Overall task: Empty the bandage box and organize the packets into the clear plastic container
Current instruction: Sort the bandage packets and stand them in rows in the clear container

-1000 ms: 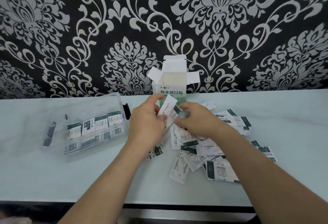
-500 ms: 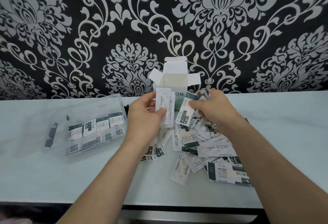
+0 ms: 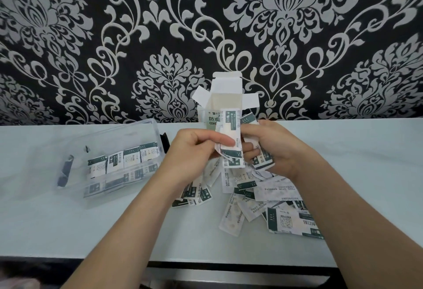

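Observation:
The white bandage box (image 3: 225, 96) stands upright with its flaps open against the wall, behind my hands. My left hand (image 3: 194, 151) pinches a small stack of white-and-green bandage packets (image 3: 231, 135) between thumb and fingers. My right hand (image 3: 272, 149) grips a bunch of packets and touches the same stack from the right. A loose pile of packets (image 3: 258, 192) lies on the table below my hands. The clear plastic container (image 3: 119, 137) sits to the left, with a row of packets (image 3: 123, 161) standing inside it.
The pale table (image 3: 68, 224) runs to a front edge near the bottom of the view. A black-and-silver patterned wall (image 3: 160, 37) rises right behind the box. The container's black latch (image 3: 164, 144) faces my left hand.
My hands have come together above the pile. The packets that each hand held apart now meet in one stack between them.

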Tool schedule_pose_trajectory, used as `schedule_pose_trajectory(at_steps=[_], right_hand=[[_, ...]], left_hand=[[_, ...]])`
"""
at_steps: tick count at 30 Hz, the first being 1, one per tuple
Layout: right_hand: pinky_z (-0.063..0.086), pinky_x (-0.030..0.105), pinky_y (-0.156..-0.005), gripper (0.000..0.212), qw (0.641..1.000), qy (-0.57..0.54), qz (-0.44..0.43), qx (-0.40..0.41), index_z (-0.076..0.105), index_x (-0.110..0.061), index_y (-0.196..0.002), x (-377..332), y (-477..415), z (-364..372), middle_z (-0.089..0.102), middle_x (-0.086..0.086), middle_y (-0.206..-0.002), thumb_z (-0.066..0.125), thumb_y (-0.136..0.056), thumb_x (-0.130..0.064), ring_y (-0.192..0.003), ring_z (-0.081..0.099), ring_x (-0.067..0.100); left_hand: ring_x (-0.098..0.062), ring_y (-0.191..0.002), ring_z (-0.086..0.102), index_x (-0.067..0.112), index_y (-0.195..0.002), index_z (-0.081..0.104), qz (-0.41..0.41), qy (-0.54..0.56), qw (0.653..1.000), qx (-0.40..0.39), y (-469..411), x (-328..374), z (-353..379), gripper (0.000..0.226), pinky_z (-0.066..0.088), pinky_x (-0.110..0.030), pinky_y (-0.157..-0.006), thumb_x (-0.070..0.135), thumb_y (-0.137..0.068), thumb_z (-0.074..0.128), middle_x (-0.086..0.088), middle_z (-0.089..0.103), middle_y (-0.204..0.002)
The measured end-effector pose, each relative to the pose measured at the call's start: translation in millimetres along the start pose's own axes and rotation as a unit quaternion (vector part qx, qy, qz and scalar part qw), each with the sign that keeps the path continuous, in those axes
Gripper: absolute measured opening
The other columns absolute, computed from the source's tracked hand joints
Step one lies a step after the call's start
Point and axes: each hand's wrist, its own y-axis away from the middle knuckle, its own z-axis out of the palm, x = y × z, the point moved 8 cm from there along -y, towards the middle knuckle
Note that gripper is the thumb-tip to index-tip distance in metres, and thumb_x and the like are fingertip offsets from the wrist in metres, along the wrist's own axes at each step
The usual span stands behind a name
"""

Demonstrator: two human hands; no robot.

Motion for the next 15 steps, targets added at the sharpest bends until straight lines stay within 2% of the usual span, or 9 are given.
schedule_pose_trajectory(at_steps=[2,4,6,8,9,11,13,15], right_hand=[[0.023,0.013,-0.034,0.034,1.000,0.005,-0.003,-0.001,0.059,0.010,-0.120,0.0,0.5,2.9,0.051,-0.001,-0.051,0.056,-0.096,-0.015,-0.040,0.035,0.005],[0.024,0.014,-0.036,0.039,1.000,0.004,-0.011,0.002,0.058,0.008,-0.121,0.2,1.1,5.6,0.048,-0.001,-0.052,0.057,-0.097,-0.022,-0.042,0.035,0.006],[0.024,0.016,-0.041,0.042,1.000,-0.019,-0.005,-0.003,0.061,0.001,-0.118,2.8,0.9,10.5,0.045,-0.001,-0.053,0.055,-0.097,-0.035,-0.043,0.033,0.007],[0.033,0.018,-0.042,0.047,0.999,-0.051,-0.005,-0.013,0.064,-0.006,-0.114,3.0,2.5,16.8,0.050,0.002,-0.059,0.057,-0.093,-0.047,-0.045,0.039,0.010],[0.042,0.022,-0.044,0.047,0.999,-0.045,-0.015,-0.021,0.065,-0.006,-0.115,1.3,4.0,20.7,0.059,0.005,-0.067,0.060,-0.090,-0.046,-0.049,0.050,0.013],[0.054,0.029,-0.056,0.040,0.998,-0.017,-0.047,-0.038,0.064,-0.005,-0.120,-3.4,7.0,27.9,0.070,0.011,-0.086,0.064,-0.091,-0.033,-0.066,0.068,0.020],[0.056,0.030,-0.058,0.032,0.997,-0.014,-0.061,-0.034,0.064,-0.007,-0.120,-2.5,7.6,32.5,0.071,0.012,-0.089,0.063,-0.093,-0.023,-0.069,0.070,0.021],[0.055,0.030,-0.055,0.029,0.998,-0.031,-0.045,-0.018,0.064,-0.008,-0.120,4.9,3.6,33.7,0.070,0.012,-0.087,0.060,-0.095,-0.023,-0.066,0.068,0.021]], left_hand=[[-0.024,-0.088,0.072,0.006,-0.074,0.077,-0.014,0.043,0.999,-0.014,-0.7,-1.9,-3.0,0.042,0.058,-0.037,-0.078,-0.010,-0.082,0.039,-0.013,0.075,-0.095],[-0.028,-0.085,0.072,0.005,-0.078,0.077,-0.010,0.059,0.998,-0.005,-0.4,-0.6,-6.7,0.028,0.057,-0.039,-0.078,-0.004,-0.081,0.050,-0.015,0.075,-0.091],[-0.026,-0.084,0.073,0.009,-0.083,0.077,-0.005,0.035,0.999,0.029,-0.4,-1.2,-11.0,0.018,0.056,-0.038,-0.082,-0.003,-0.083,0.064,-0.011,0.076,-0.087],[-0.018,-0.081,0.072,0.017,-0.080,0.077,0.012,0.018,0.998,0.062,-0.5,-0.5,-14.0,0.023,0.056,-0.034,-0.079,-0.004,-0.082,0.068,-0.004,0.076,-0.084],[-0.013,-0.077,0.071,0.020,-0.081,0.077,0.020,0.019,0.997,0.071,0.8,1.5,-14.6,0.025,0.054,-0.029,-0.075,-0.004,-0.082,0.069,0.000,0.076,-0.081],[-0.011,-0.069,0.066,0.023,-0.090,0.074,0.031,0.030,0.997,0.068,3.0,5.5,-13.5,0.029,0.051,-0.027,-0.071,-0.005,-0.083,0.068,0.004,0.072,-0.072],[-0.018,-0.067,0.063,0.024,-0.101,0.067,0.039,0.041,0.997,0.050,4.7,7.8,-9.3,0.036,0.052,-0.033,-0.070,-0.007,-0.084,0.065,-0.002,0.070,-0.071],[-0.024,-0.065,0.052,0.030,-0.108,0.059,0.050,0.024,0.998,0.036,6.0,9.1,-4.4,0.045,0.045,-0.038,-0.065,-0.009,-0.086,0.061,-0.011,0.061,-0.072]])
